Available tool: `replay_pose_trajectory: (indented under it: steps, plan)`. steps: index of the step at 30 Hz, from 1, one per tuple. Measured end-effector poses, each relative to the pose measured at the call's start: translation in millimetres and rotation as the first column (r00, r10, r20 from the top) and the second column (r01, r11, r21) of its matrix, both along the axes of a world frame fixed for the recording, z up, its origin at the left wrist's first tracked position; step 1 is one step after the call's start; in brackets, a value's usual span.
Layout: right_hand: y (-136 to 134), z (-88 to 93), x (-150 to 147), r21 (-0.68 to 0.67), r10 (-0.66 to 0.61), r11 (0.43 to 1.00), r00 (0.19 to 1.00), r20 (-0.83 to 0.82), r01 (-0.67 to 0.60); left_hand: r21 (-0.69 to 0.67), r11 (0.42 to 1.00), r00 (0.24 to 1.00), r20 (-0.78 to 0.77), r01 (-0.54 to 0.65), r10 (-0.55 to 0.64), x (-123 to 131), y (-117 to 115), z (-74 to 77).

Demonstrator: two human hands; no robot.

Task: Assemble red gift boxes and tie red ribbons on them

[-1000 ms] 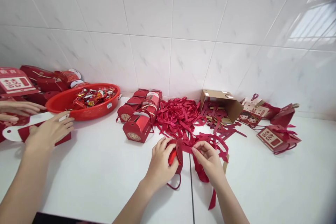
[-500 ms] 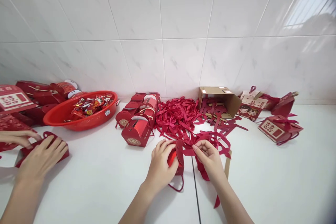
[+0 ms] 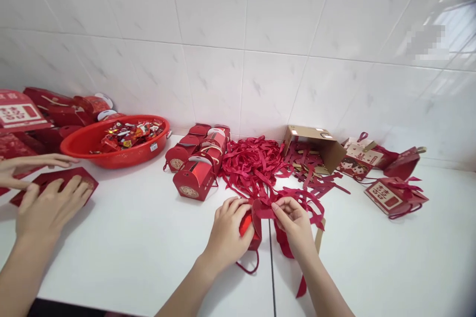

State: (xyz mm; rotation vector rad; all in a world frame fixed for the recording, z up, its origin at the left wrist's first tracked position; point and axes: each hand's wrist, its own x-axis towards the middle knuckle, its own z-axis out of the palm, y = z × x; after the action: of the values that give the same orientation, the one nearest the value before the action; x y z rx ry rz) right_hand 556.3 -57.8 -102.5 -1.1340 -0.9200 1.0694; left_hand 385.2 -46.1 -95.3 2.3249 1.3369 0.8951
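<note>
My left hand [image 3: 228,235] is wrapped round a small red gift box [image 3: 256,240] with a dark red cord handle hanging at its front. A flap of the box stands up beside my thumb. My right hand [image 3: 293,223] pinches a dark red ribbon [image 3: 265,213] between thumb and forefinger, and the ribbon reaches to the box's flap. Whether it passes through the flap's hole I cannot tell. Just behind both hands lies a heap of loose red ribbons [image 3: 253,161]. More ribbon and a tan strip hang under my right wrist.
On the left, a co-worker's hands [image 3: 48,203] work on another red box [image 3: 67,178]. A red basin [image 3: 119,158] of wrapped sweets stands behind them. Red gift boxes [image 3: 193,181] form rows mid-table. A cardboard box [image 3: 336,153] lies by the wall, with finished-looking boxes [image 3: 394,195] at right.
The view has tilted and shifted slightly. My hands keep almost the same hold on box and ribbon. The co-worker's left hand has lifted from the other box, which now lies flatter.
</note>
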Motion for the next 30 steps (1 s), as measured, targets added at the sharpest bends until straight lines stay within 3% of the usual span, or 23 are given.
replay_pose_trajectory:
  steps: [8, 15, 25, 30]
  plan:
    - [0, 0.5, -4, -0.013, 0.009, 1.000, 1.000, 0.009, -0.009, 0.002, 1.000, 0.998, 0.066, -0.018, 0.018, 1, -2, -2.8]
    - [0, -2.4, -11, 0.028, -0.033, 0.999, 0.996, 0.079, 0.031, 0.014, 1.000, 0.984, 0.175, 0.016, -0.018, -6, 6, 4.8]
    - [-1, -8.3, -15, 0.059, -0.017, 0.998, 0.988, 0.156, 0.008, 0.000, 1.000, 0.991, 0.135, 0.023, -0.023, -7, 11, 3.2]
    - [0, -3.3, -8, 0.136, 0.000, 0.989, 0.933, 0.360, -0.052, -0.089, 0.993, 0.985, 0.156, 0.083, -0.069, -11, 15, 15.3]
